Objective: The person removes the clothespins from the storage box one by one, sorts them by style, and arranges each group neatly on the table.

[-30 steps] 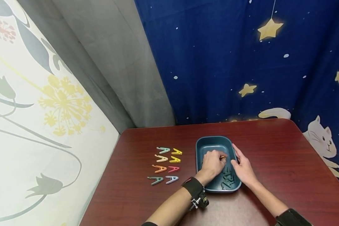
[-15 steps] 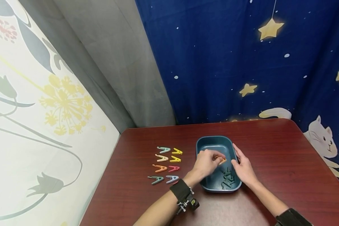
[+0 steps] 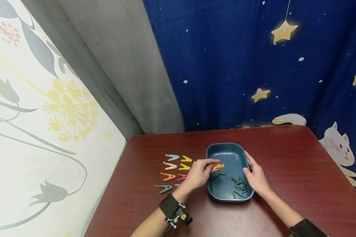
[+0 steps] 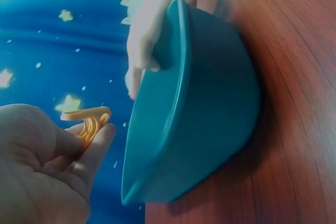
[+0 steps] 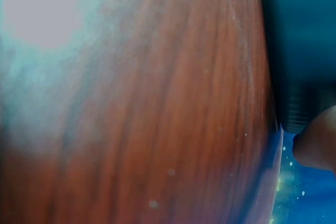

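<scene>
My left hand (image 3: 199,173) pinches an orange clothespin (image 3: 218,167) between thumb and fingers, over the left rim of a dark blue-green plastic bin (image 3: 227,199). In the left wrist view the clothespin (image 4: 94,121) stands clear of the bin wall (image 4: 210,98). With the thumb over the rim and the fingers along the outside, my right hand (image 3: 257,177) holds the bin's right side. Dark green clips lie inside the bin: a tangled cluster (image 3: 239,187) near the front right and a smaller group (image 3: 218,174) at the left.
Left of the bin, several coloured clothespins lie in two columns, among them a mint one (image 3: 172,157), a yellow one (image 3: 184,167) and an orange one (image 3: 168,176). My left forearm partly covers the front ones. Curtains hang behind the reddish-brown table (image 3: 284,154).
My left hand has lifted the orange clothespin from inside the bin and moved left to its left rim, uncovering green clips there. The right hand has stayed on the bin.
</scene>
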{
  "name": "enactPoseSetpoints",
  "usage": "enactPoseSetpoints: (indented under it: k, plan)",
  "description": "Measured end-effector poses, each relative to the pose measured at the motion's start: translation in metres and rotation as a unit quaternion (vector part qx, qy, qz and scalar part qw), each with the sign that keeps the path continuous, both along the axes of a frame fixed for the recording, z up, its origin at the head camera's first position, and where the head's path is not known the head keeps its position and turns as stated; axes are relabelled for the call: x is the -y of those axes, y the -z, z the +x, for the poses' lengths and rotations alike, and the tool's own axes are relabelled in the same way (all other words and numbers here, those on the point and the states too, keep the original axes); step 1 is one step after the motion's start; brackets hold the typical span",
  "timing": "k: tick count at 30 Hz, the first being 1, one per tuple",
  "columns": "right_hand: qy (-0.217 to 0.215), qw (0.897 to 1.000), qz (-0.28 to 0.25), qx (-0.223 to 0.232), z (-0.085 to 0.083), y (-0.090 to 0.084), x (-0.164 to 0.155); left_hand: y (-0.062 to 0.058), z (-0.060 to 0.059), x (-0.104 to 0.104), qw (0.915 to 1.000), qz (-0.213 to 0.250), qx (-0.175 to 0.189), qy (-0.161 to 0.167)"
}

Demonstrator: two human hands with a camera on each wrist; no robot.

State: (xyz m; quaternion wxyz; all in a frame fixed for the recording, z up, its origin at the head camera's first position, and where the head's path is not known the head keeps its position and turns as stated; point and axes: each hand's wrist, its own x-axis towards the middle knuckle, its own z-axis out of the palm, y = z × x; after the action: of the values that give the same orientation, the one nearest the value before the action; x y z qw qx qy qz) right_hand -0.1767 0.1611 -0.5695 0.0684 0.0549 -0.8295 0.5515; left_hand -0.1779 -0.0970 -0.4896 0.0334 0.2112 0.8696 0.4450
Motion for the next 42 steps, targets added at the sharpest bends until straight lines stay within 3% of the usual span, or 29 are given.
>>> enactPoseSetpoints:
  k: [7,10,24,32,37,42]
  plan:
    - [0.004,1.000,-0.003,-0.007,-0.001,0.002,-0.001,0.000,0.009,0.036,0.9984,0.031,-0.003,-0.047]
    - [0.004,1.000,-0.005,-0.008,0.000,0.003,-0.001,0.005,0.015,0.054,0.9972,0.030,-0.022,-0.065]
    - [0.001,1.000,0.003,0.008,0.000,0.003,-0.002,0.052,0.047,0.114,0.9865,-0.013,-0.069,-0.148]
    - [-0.002,1.000,0.000,0.005,0.000,0.002,-0.002,0.073,0.066,0.132,0.9805,-0.006,-0.040,-0.192]
    - [0.001,1.000,-0.005,-0.012,-0.001,0.004,-0.001,0.077,0.072,0.140,0.9786,-0.010,-0.016,-0.205]
    - [-0.001,1.000,-0.006,-0.012,-0.002,0.004,-0.001,0.079,0.076,0.146,0.9794,-0.011,-0.019,-0.201]
